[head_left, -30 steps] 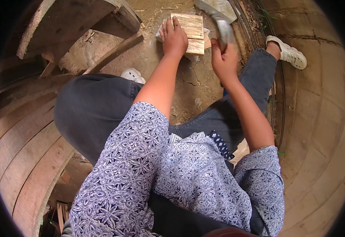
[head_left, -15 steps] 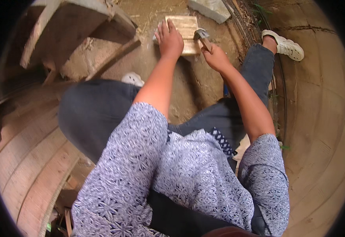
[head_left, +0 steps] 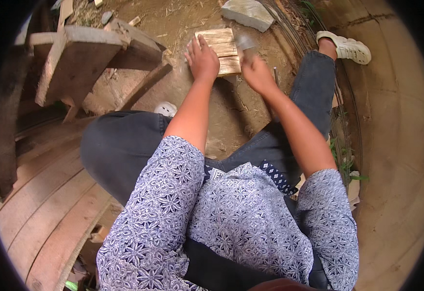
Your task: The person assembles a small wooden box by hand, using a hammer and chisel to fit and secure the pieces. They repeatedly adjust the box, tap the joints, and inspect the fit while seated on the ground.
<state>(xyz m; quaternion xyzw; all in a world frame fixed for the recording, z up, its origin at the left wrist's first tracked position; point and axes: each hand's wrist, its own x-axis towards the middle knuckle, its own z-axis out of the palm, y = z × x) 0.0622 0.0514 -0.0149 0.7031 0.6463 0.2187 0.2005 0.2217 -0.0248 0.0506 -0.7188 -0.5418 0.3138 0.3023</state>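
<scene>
A small slatted wooden piece (head_left: 224, 48), squarish with pale boards side by side, is at the top centre above the dirt ground. My left hand (head_left: 203, 60) lies along its left side, fingers stretched and apart, pressing on the boards. In my right hand (head_left: 259, 75), closed around the handle, is a hammer (head_left: 245, 42). Its head is blurred by motion beside the right edge of the wooden piece. Whether the head touches the wood, I cannot tell. What supports the piece from below is hidden.
A grey stone block (head_left: 247, 13) lies beyond the wooden piece. Rough timber parts (head_left: 78, 60) stand at the left, above curved planks (head_left: 52, 213). Thin rods (head_left: 289, 36) run along the right, beside a brown sheet-like surface (head_left: 391, 145). My legs spread around the work.
The hammer head has swung and is now blurred, with my right hand slightly lower. My left hand stays on the wooden piece. The whole view has shifted a little.
</scene>
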